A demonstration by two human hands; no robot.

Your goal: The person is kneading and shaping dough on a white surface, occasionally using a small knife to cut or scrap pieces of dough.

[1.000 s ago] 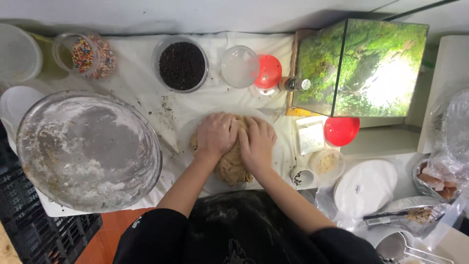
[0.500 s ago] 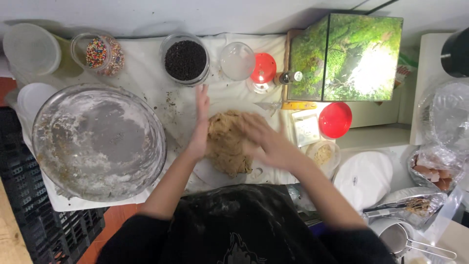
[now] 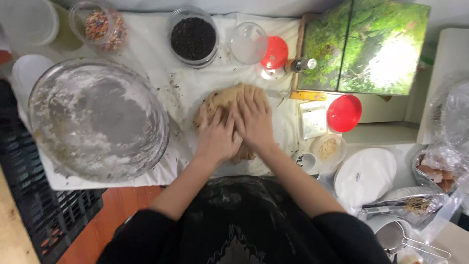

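Note:
A lump of tan, speckled dough (image 3: 222,100) lies on the white cloth (image 3: 161,85) in the middle of the counter. My left hand (image 3: 217,139) lies flat on the near left part of the dough, fingers spread. My right hand (image 3: 254,121) presses on the dough's right side, partly overlapping the left hand. Both palms face down on the dough and hide most of its near half.
A big floured glass bowl (image 3: 97,120) sits left of the dough. Behind it stand a sprinkles jar (image 3: 100,27), a bowl of dark chips (image 3: 193,38), an empty glass bowl (image 3: 248,43) and red lids (image 3: 274,53). At right are a green picture box (image 3: 366,46), white plates (image 3: 366,173) and a sieve (image 3: 395,234).
Half a second ago my hands were apart at the dough's sides; now both lie flat on top of it, side by side. The dough looks wider and flatter than before.

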